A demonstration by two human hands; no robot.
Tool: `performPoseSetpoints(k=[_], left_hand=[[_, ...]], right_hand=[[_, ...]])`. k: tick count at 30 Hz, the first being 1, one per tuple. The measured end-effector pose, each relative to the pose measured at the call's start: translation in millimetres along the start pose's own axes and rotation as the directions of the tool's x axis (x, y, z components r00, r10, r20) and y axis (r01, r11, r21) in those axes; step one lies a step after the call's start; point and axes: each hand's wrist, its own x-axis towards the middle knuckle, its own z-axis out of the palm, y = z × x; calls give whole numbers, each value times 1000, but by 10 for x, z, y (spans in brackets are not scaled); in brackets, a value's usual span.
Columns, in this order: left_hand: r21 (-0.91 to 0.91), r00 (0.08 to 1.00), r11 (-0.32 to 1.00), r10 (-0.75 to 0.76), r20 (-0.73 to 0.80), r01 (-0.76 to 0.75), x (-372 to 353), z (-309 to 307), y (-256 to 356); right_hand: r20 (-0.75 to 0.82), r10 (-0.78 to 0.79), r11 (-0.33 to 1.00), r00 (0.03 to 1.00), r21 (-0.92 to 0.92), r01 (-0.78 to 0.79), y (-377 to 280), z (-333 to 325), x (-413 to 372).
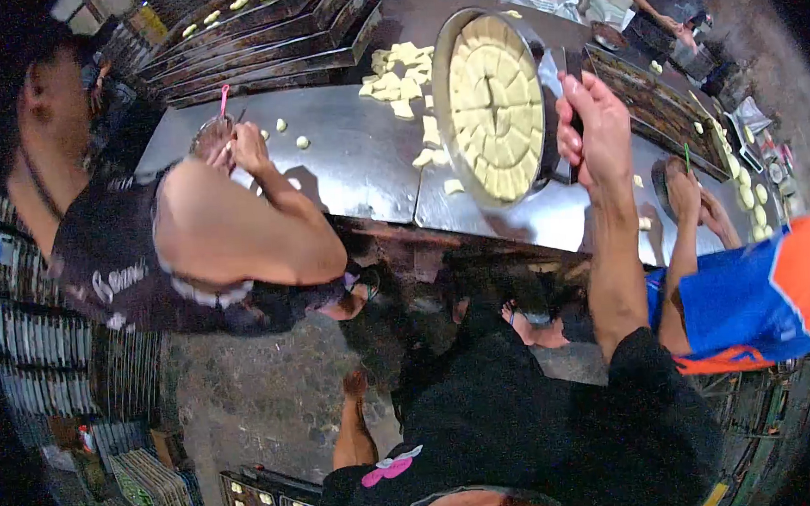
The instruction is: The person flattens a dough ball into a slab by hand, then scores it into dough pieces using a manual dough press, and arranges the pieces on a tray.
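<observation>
My right hand is raised over the metal table, its fingers closed round the dark handle at the side of a round metal pan. The pan is tilted up on edge, and pale dough cut into many pieces in rings fills it. Loose flat dough pieces lie on the table behind and left of the pan. Low at my side hangs my left hand, small and dim; its fingers cannot be made out.
A person in black works over a bowl on the left. Another in blue and orange stands close on the right, hands at the table. A third person is beyond it. Stacked trays stand at the back left.
</observation>
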Motion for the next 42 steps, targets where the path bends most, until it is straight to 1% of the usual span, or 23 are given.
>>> performPoseSetpoints(k=[6, 11, 12, 13, 14, 15, 17, 18, 19, 20, 21, 22, 24, 26, 27, 30, 32, 35, 37, 38, 40, 41, 42], left_hand=[[64, 957, 956, -284, -61, 288, -701, -459, -2001], [38, 898, 898, -439, -22, 439, -1825, -598, -3276], [58, 894, 892, -448, -8, 447, -1418, -353, -2766], [55, 872, 871, -489, 3, 488, -1111, 15, -2442], [44, 864, 863, -504, 11, 503, -867, 323, -2301], [30, 852, 852, -523, 18, 522, -589, 728, -2095], [-12, 836, 836, -548, 16, 548, -387, 1217, -1835], [-31, 829, 829, -559, -3, 559, -352, 1382, -1706], [-35, 751, 750, -661, -9, 660, -908, 1397, -552], [-65, 724, 723, -689, -18, 687, -1052, 1413, -309], [-93, 703, 702, -711, -25, 706, -1133, 1428, -157], [-112, 687, 685, -726, -29, 720, -1192, 1443, -32], [-141, 659, 656, -751, -28, 741, -1316, 1480, 70], [-145, 627, 621, -779, -8, 770, -1360, 1488, 232], [-141, 610, 602, -792, 18, 786, -1400, 1490, 253], [-81, 588, 583, -804, 89, 809, -1298, 1364, 438], [6, 734, 735, -678, -42, 678, -330, 892, 690], [232, 946, 942, -174, -273, 241, 1757, -157, 2122], [340, 934, 940, 119, -338, 3, 2418, -662, 3577], [371, 911, 925, 222, -348, -83, 2451, -792, 4190], [421, 862, 884, 366, -351, -204, 2253, -858, 5112], [448, 840, 859, 420, -342, -247, 2131, -821, 5435], [488, 832, 832, 453, -320, -266, 1946, -682, 5550]], right_hand=[[95, -85, 975, 992, -195, 102, 245, 79, 103], [313, -155, 907, 937, -332, 261, -209, 324, -408], [248, -161, 895, 955, -370, 247, 363, 92, 818], [326, -192, 813, 926, -476, 336, 1012, -44, 1776], [401, -240, 699, 884, -560, 444, 1393, -139, 2302], [417, -248, 703, 875, -544, 458, 1866, -265, 3042], [561, -462, 363, 687, -587, 724, 2536, -482, 3989], [562, -462, 373, 685, -578, 726, 2785, -530, 4269], [601, -399, 298, 692, -629, 718, 3185, -574, 5666], [647, -421, 175, 636, -630, 757, 3364, -518, 5870], [686, -250, 270, 684, -629, 729, 3438, -484, 5939], [686, -246, 284, 685, -624, 728, 3529, -435, 5970], [722, 104, 254, 684, -684, 684, 3700, -349, 5877], [765, 104, 223, 636, -641, 734, 4160, -385, 5914], [734, 228, 164, 639, -676, 718, 4354, -385, 5901], [756, 215, 210, 619, -655, 726, 4908, -454, 5867], [759, 208, 192, 617, -651, 735, 5237, -492, 5852], [748, 215, 172, 628, -662, 730, 5537, -431, 5781], [759, 188, 200, 623, -651, 732, 5757, -453, 5720], [710, 373, 121, 598, -676, 727, 5903, -441, 5788], [565, 433, 212, 702, -821, 530, 5595, -293, 5748], [549, 439, 200, 711, -832, 518, 5635, -292, 5754], [566, 60, 243, 822, -807, 538, 5684, -317, 5776]])
